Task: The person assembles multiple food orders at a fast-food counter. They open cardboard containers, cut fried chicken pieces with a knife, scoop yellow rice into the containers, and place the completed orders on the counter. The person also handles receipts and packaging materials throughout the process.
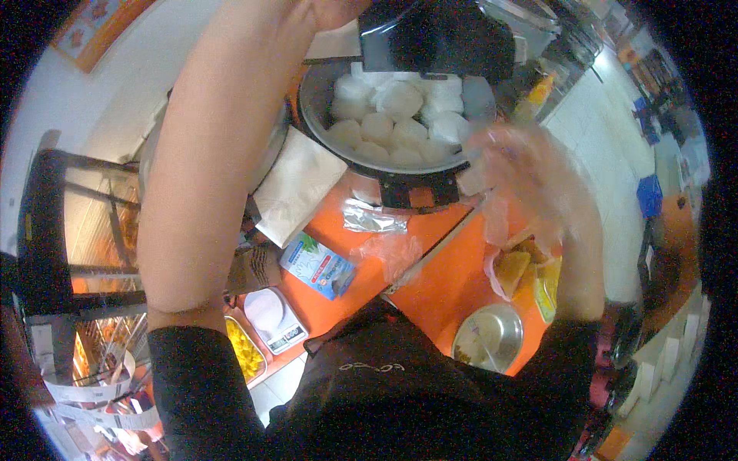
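Note:
A wide round grey metal pan (311,115) holds several white, rounded pieces (400,100) that look like dough balls or buns. My left arm reaches up past the pan, and my left hand (334,11) is at the top edge beside a dark, glossy object (438,38) over the pan's far side. Its fingers are hidden, so its grip does not show. My right hand (530,180), smeared by motion, is at the pan's right rim. Pale, see-through plastic (498,219) hangs below it; whether the fingers hold it is unclear.
On the orange table (330,219) lie a beige folded cloth or board (298,187), a blue-and-white packet (317,265) and crumpled clear plastic (388,253). A kitchen scale (269,319), a tray of yellow pieces (244,352), a steel bowl (492,338) and yellow packets (513,270) stand nearer.

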Demonstrator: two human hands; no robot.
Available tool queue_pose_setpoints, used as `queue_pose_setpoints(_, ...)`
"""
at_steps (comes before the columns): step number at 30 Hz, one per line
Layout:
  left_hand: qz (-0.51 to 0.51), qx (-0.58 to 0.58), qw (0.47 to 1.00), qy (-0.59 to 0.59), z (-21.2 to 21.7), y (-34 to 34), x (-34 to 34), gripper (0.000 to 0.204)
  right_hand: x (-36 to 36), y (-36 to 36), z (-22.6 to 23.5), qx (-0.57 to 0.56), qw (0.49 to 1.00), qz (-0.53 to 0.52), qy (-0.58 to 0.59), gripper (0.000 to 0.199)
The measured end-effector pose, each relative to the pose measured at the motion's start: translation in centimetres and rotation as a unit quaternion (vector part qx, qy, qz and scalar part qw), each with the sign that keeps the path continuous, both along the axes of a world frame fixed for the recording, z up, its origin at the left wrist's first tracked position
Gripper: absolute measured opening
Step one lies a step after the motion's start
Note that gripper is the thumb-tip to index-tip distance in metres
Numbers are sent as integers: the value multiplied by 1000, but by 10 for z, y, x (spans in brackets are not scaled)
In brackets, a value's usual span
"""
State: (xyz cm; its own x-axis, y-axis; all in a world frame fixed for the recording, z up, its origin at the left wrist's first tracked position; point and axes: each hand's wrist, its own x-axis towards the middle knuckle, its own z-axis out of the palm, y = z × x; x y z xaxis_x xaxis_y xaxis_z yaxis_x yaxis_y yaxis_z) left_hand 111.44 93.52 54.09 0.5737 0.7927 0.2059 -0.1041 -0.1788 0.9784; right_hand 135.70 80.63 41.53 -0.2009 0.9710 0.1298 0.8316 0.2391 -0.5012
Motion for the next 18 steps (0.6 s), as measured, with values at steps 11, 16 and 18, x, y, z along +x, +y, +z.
queue_pose_setpoints(11,40,132,982,129,-23,57,52,76,-42,280,-163,41,919,232,-315,37)
queue_pose_setpoints(16,41,113,980,156,-38,99,79,76,-53,288,-173,36,931,224,-284,39)
queue_pose_setpoints(18,42,81,987,134,-53,110,83,73,-39,269,-166,45,951,211,-223,40)
